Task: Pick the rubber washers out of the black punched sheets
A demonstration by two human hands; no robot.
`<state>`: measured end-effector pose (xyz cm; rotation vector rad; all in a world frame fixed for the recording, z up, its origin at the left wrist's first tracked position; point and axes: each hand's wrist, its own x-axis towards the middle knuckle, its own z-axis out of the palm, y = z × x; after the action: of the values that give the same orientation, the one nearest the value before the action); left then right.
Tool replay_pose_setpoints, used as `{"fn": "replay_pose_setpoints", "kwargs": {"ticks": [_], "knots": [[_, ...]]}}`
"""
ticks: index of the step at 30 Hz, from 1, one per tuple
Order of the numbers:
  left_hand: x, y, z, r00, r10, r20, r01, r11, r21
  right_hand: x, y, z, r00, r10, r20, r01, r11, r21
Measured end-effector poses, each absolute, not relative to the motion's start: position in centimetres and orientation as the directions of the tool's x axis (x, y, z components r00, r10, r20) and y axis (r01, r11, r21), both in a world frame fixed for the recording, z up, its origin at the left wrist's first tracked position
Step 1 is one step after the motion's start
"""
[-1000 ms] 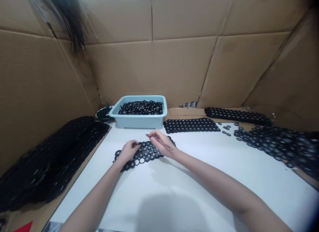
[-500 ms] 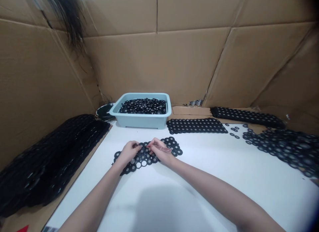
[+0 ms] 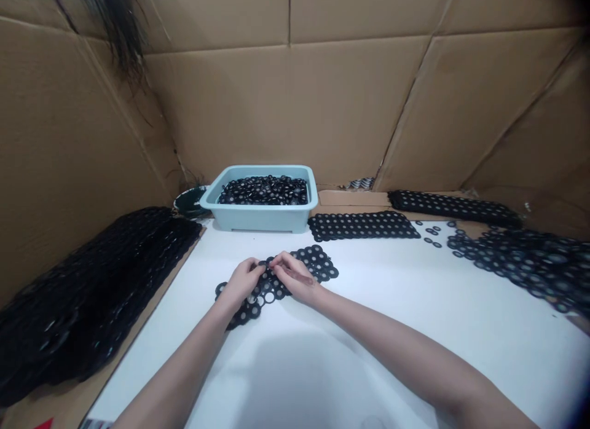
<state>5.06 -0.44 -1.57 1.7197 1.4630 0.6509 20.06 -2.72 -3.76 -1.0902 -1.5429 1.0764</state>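
A strip of joined black rings point(image 3: 317, 263) with pale and see-through centres lies slanted on the white tabletop. At its upper middle edge my left hand point(image 3: 246, 278) is closed, thumb and fingers pinching the ringed strip. Close beside it, fingertips almost meeting the left ones, my right hand point(image 3: 295, 275) is closed round a slim reddish-brown tool point(image 3: 298, 278), whose handle lies back along the hand. The tool's tip is hidden at the fingertips. Part of the strip bulges up between the hands, and its lower left end sticks out past my left wrist.
A pale blue basin point(image 3: 260, 220) full of loose black rings stands at the back. Right of it lie a flat ringed panel point(image 3: 364, 226), a folded one point(image 3: 454, 208), several loose rings point(image 3: 433, 243) and a heap point(image 3: 530, 266). Black glossy material point(image 3: 92, 306) piles up left. Cardboard walls point(image 3: 276, 109) enclose the table.
The strip's middle is bunched up more between my hands, and its lower left end has swung slightly right and down. My fingertips have drawn closer together. The whole view has shifted slightly.
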Motion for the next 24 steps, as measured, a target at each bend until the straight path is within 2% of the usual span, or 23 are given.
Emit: {"fn": "replay_pose_setpoints", "kwargs": {"ticks": [3,5,15,21,24], "knots": [[4.4,-0.1,-1.3,0.285,0.951,-0.121,0.551,-0.059,0.832,20.7,-2.5,-3.9,-0.215,0.971,0.104,-0.039,0.098,-0.994],[4.0,0.3,-1.2,0.328,0.934,-0.144,0.536,-0.058,0.842,21.1,-2.3,-3.8,-0.265,0.963,0.05,-0.084,0.029,-0.996],[3.7,-0.1,-1.1,0.346,0.914,-0.211,0.575,-0.029,0.818,20.9,-2.9,-3.1,-0.321,0.944,0.079,0.108,0.119,-0.987],[3.8,-0.2,-1.2,0.335,0.915,-0.226,0.543,0.008,0.84,21.7,-2.6,-3.0,-0.32,0.946,0.052,0.001,0.056,-0.998],[3.9,-0.2,-1.0,0.326,0.923,-0.202,0.537,-0.005,0.844,21.9,-2.6,-2.8,-0.344,0.937,0.064,0.03,0.079,-0.996]]}}
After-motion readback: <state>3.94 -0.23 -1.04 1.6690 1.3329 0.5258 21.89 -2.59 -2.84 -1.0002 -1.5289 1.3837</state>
